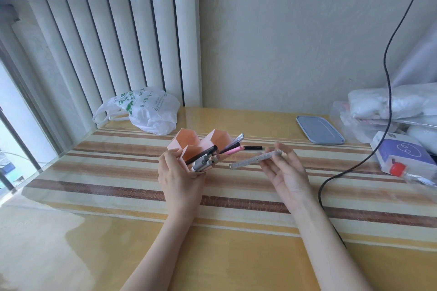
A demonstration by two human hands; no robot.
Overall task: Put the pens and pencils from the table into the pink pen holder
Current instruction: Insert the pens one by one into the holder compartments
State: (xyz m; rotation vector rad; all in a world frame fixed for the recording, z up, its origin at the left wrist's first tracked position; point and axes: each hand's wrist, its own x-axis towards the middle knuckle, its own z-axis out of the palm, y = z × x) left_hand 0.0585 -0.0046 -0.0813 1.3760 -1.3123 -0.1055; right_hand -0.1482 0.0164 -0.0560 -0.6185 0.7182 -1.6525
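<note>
pink plastic pen holder [201, 146] of honeycomb cells, tipped toward the right and part-filled with pens and pencils [208, 159], sits on the striped table mat [118, 172], clasped at its near-left side by the left hand [179, 177]. just right of its mouths, the right hand [283, 172] pinches a slim grey glittery pen [256, 159] at its far end; its long axis runs right to left, free tip aimed at the openings. one black pen [253, 148] lies on the mat beyond, nearer the right hand.
</note>
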